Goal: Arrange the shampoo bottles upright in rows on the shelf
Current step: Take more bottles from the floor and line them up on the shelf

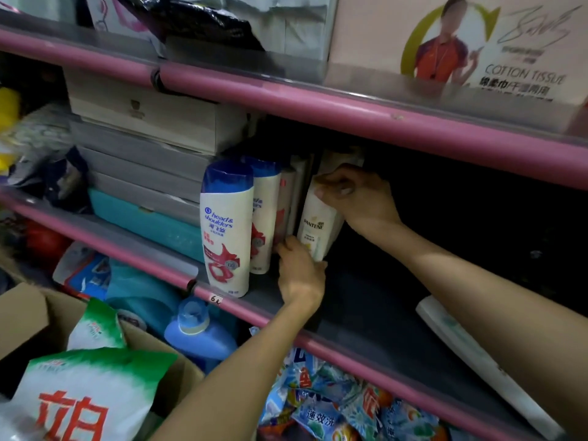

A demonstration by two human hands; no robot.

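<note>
Hands (pixel 356 194) gripping Pantene bottle (pixel 316 224).

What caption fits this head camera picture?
Both hands, left hand and right hand, steady a Pantene bottle beside Head & Shoulders bottles.

Pink shelf (pixel 318 108) — blue-capped white bottle (pixel 226 230)

A stack of flat grey and tan boxes (pixel 143 135) sits on a teal box (pixel 149 222) at the left. A pink cotton tissue pack (pixel 461 43) stands on the level above. Down below are a blue jug (pixel 200 335), a green and white bag (pixel 92 393) in a cardboard box (pixel 22 316), and a pile of bright packets (pixel 337 405).
</note>
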